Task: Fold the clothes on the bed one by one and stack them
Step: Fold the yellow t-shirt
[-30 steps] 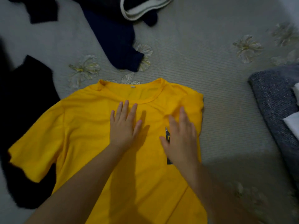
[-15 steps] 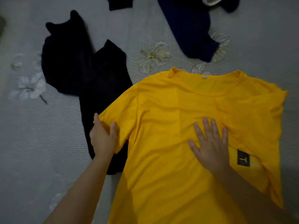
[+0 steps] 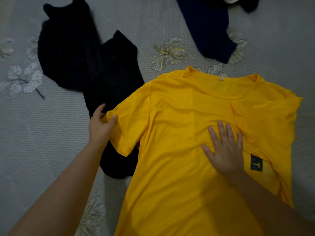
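Note:
A yellow T-shirt (image 3: 179,150) lies face up on the bed, collar away from me. Its right sleeve and side are folded in over the chest, partly covering a small dark patch (image 3: 256,165). My left hand (image 3: 100,125) grips the edge of the shirt's left sleeve, thumb on top and fingers under the cloth. My right hand (image 3: 223,149) lies flat with spread fingers on the middle of the chest, pressing the fabric down.
A black garment (image 3: 81,53) lies crumpled to the left, partly under the yellow sleeve. A dark navy garment (image 3: 208,28) lies at the top right. The grey bedspread (image 3: 34,133) with pale flower prints stretches to the left.
My left hand went from the chest to the left sleeve and now grips its edge. My right hand stays flat on the chest. The view has shifted left.

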